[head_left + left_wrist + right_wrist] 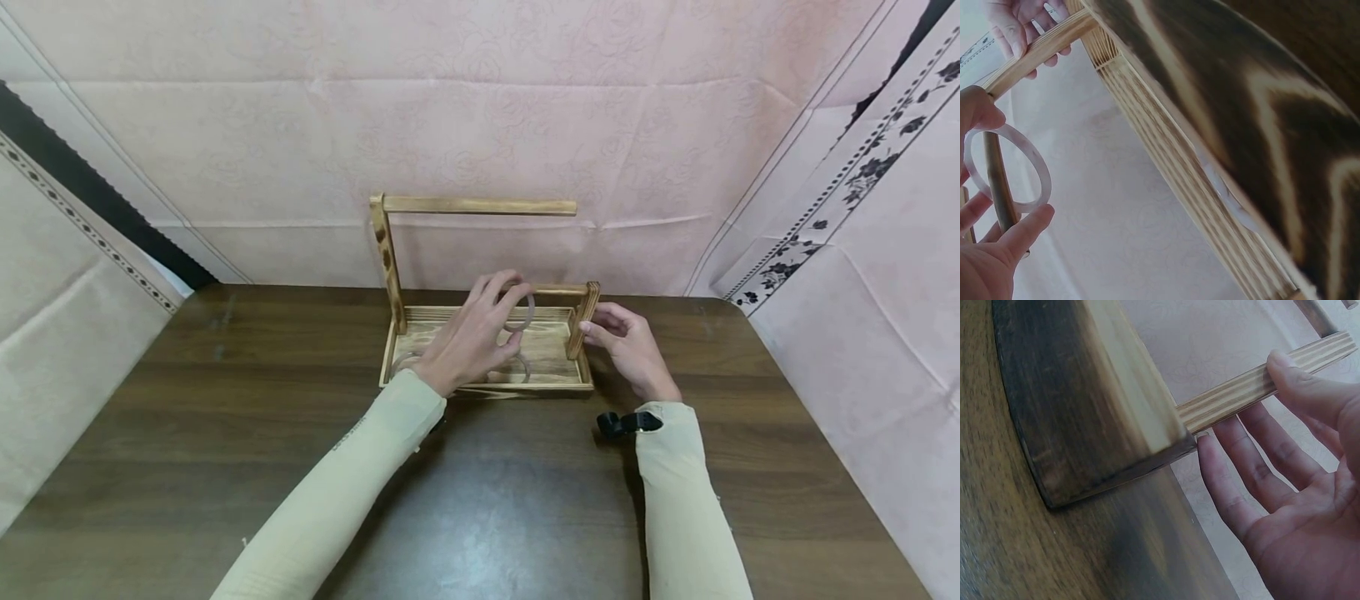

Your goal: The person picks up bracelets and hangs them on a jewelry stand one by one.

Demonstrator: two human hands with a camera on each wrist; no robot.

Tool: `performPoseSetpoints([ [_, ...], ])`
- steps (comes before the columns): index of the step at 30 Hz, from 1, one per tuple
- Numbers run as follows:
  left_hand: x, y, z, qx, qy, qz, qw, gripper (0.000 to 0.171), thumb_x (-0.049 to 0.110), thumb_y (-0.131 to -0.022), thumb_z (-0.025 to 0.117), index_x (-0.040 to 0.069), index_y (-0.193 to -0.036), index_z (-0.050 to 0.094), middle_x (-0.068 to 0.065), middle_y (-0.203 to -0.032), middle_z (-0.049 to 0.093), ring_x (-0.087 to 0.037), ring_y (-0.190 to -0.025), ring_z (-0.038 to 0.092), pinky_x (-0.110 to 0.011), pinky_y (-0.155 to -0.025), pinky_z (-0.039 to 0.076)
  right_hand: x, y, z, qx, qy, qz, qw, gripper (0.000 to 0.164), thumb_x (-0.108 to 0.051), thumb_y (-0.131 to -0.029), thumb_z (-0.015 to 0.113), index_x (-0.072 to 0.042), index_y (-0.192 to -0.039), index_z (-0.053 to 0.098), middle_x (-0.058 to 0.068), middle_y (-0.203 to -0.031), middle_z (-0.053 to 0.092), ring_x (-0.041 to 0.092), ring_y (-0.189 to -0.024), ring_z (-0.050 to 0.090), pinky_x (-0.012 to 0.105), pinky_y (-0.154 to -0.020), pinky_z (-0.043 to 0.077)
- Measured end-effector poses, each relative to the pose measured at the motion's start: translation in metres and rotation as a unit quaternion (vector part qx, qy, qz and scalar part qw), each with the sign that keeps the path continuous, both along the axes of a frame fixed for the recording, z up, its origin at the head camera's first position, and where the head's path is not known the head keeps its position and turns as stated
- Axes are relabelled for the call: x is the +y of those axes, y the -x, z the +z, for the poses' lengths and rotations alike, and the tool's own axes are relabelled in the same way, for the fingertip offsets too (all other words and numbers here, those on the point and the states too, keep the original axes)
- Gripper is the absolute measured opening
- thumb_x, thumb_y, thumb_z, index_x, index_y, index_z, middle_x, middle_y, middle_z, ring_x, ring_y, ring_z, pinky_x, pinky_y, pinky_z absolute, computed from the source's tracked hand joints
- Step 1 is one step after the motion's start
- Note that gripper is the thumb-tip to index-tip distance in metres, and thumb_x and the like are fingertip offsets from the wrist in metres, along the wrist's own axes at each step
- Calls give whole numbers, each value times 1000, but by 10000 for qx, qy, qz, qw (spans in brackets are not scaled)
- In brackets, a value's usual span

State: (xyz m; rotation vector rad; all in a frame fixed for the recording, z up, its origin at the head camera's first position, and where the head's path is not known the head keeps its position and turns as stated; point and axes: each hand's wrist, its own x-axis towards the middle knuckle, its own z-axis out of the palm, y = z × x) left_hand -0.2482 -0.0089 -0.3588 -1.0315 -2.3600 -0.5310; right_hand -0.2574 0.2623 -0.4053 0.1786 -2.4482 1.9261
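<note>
A wooden bangle stand [390, 258] has a tray base, a tall left post with a top bar, and a short right post [583, 321] with a lower bar [558, 289]. My left hand [474, 332] pinches a pale bangle [1040, 169] above the tray, fingers on one side and thumb on the other. In the left wrist view a wooden rod [999, 181] crosses the ring; I cannot tell whether it passes through. My right hand [633, 348] holds the short post, thumb [1300, 378] on one face and fingertips against the other side.
Another pale bangle [525, 368] lies in the tray, partly hidden by my left hand, and part of a further ring [407, 358] shows at the tray's left. The stand is on a brown wooden table [480, 500], near its back edge. A pale patterned cloth [480, 125] hangs behind.
</note>
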Motion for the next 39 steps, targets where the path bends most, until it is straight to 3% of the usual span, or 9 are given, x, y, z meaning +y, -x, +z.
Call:
performPoseSetpoints([
  [39,24,3,2,-49,-178,-271,9995,57,15,-89,73,12,-141,51,-14,-144,48,-28,-132,48,-34,-107,54,2,0,0,21,-59,20,10000,42,-22,-100,68,-1,-135,58,21,-132,62,9,-106,69,30,-96,61],
])
